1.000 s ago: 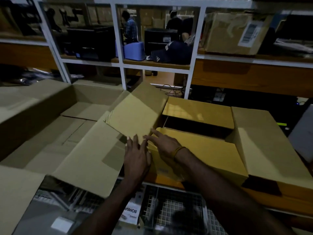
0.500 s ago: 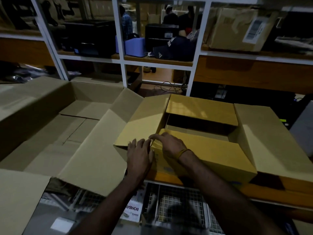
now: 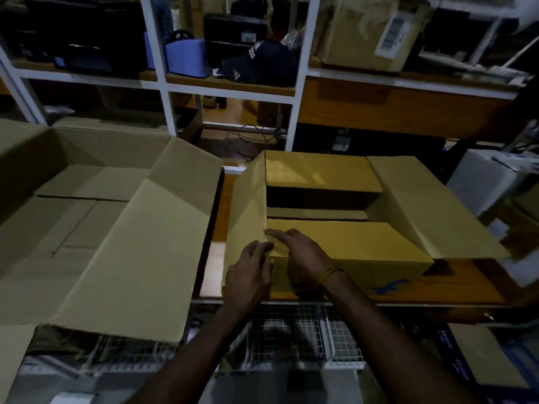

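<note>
Clock positions are taken from the person's spot.

- **6 o'clock, low:** wire rack. Both forearms reach out over it.
- **Left hand:** fingers near straight and relaxed, tips pressed on the near-left corner of the small carton. Nothing gripped.
- **Right hand:** just beside the left, at its 2 o'clock. It lies flat on the near flap, fingers stretched toward the same corner, nothing gripped. Yellow band on that wrist. Can't tell if the hands touch.
- **Small carton:** on the wooden bench top, 12 to 1 o'clock, top part open.
  - Near flap is folded in.
  - Far flap is folded in, with a dark gap between the two.
  - Left flap stands up.
  - Right flap is splayed toward 3 o'clock.
- **Big carton:** 9 to 10 o'clock, open, just beside the small one.
- **Far, 12 o'clock:** white shelving rack with a dark cap. A blue case is at 11 and a labelled carton at 1.
</note>
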`<control>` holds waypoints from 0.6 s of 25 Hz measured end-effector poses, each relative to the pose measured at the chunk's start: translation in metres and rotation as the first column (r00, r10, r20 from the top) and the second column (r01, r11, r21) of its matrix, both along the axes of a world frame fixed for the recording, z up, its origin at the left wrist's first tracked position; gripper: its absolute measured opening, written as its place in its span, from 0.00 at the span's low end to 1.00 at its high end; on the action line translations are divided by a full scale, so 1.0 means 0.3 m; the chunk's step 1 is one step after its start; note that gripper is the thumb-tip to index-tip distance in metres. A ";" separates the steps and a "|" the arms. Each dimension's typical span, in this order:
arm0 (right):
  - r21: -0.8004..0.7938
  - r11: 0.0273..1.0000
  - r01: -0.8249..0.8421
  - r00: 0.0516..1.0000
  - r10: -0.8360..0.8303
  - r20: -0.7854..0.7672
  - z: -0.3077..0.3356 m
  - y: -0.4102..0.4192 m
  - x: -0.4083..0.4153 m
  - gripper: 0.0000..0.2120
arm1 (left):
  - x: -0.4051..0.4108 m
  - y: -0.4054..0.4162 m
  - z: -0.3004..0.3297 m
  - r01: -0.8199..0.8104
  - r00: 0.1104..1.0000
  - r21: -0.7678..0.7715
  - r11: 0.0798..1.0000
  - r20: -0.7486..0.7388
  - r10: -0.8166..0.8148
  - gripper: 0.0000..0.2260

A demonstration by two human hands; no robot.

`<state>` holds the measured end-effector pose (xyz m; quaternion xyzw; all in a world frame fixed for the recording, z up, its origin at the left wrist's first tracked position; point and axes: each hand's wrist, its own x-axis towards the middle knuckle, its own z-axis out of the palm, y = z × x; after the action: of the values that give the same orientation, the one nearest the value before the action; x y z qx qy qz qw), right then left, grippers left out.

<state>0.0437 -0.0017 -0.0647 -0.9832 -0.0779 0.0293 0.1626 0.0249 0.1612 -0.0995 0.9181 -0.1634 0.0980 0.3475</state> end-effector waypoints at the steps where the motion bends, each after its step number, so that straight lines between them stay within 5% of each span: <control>1: -0.001 1.000 0.008 1.000 -0.008 0.005 -0.005 -0.008 0.003 0.44 | 0.002 -0.004 -0.003 0.026 1.000 -0.052 0.998 0.004 -0.025 0.15; 5: 0.107 0.993 0.053 0.998 -0.057 0.028 -0.029 -0.046 0.018 0.37 | 0.030 -0.004 0.061 0.006 0.998 -0.123 0.992 -0.063 -0.014 0.13; 9: 0.161 0.979 0.125 0.992 -0.126 -0.005 0.001 -0.181 0.050 0.22 | 0.058 -0.082 0.154 0.008 0.993 0.228 0.974 -0.116 0.019 0.20; 15: 0.000 0.994 0.110 0.947 -0.105 -0.304 0.071 -0.472 0.140 0.39 | 0.146 -0.238 0.222 0.210 0.950 0.509 0.835 -0.308 -0.052 0.31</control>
<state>0.0858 -0.1433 -0.0435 -0.9683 0.0016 0.1706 0.1824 0.0687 0.0898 -0.0328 0.9692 -0.1961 -0.1075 0.1030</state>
